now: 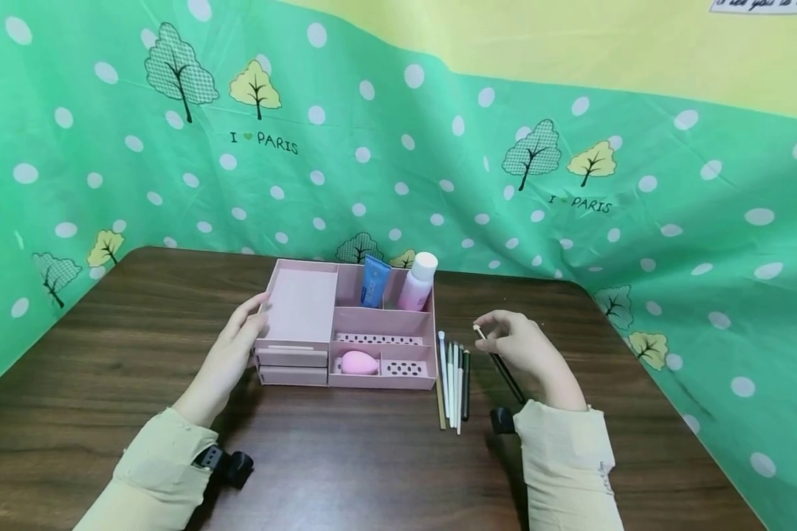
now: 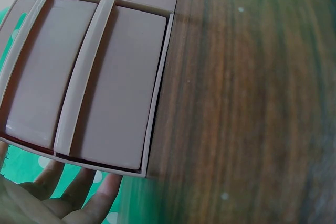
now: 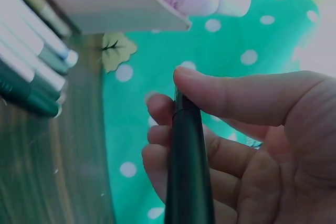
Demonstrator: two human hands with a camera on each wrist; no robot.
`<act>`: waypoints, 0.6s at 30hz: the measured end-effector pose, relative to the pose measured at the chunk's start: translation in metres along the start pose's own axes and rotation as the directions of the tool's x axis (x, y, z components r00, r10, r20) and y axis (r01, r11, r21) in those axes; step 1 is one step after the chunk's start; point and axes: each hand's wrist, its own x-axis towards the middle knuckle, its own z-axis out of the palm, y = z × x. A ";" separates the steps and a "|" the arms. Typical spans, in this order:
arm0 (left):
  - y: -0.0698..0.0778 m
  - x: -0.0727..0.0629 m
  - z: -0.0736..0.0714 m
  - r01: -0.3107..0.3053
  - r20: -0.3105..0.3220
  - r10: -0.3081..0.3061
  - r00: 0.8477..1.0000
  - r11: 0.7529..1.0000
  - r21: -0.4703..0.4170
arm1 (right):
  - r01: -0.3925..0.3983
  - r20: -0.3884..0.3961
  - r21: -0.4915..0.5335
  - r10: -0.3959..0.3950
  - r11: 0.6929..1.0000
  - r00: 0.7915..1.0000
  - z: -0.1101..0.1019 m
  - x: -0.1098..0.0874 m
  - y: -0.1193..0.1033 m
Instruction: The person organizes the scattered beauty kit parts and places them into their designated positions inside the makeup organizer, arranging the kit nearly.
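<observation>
A pink desktop organizer (image 1: 299,302) stands on the table, with two drawer fronts (image 2: 118,87) facing me in the left wrist view. My left hand (image 1: 229,350) rests against its left side, fingers (image 2: 100,198) extended along the wall. To the right of the organizer, my right hand (image 1: 521,350) pinches a slim makeup brush (image 3: 190,171) with a black handle and a pale tip, between thumb and fingers. The brush is tilted above the table. Several slender brushes or pens (image 1: 453,383) lie in a row between the organizer and my right hand.
In the organizer's back compartments stand a blue tube (image 1: 375,282) and a pink bottle (image 1: 417,284) with a white cap. A pink makeup sponge (image 1: 359,362) sits in a front compartment. A green dotted cloth (image 1: 385,169) hangs behind the dark wooden table (image 1: 345,464).
</observation>
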 end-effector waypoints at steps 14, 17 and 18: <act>0.000 0.001 -0.001 -0.014 -0.007 0.013 1.000 1.000 -0.024 | 0.088 -0.105 0.074 -0.080 0.993 0.991 -0.002 -0.009 -0.028; 0.001 0.000 -0.001 -0.012 -0.007 0.012 1.000 1.000 -0.020 | 0.111 -0.119 0.094 -0.100 0.989 0.988 -0.001 -0.009 -0.031; 0.001 0.000 0.000 -0.009 -0.008 0.009 1.000 1.000 -0.016 | 0.119 -0.124 0.103 -0.106 0.988 0.987 -0.001 -0.009 -0.032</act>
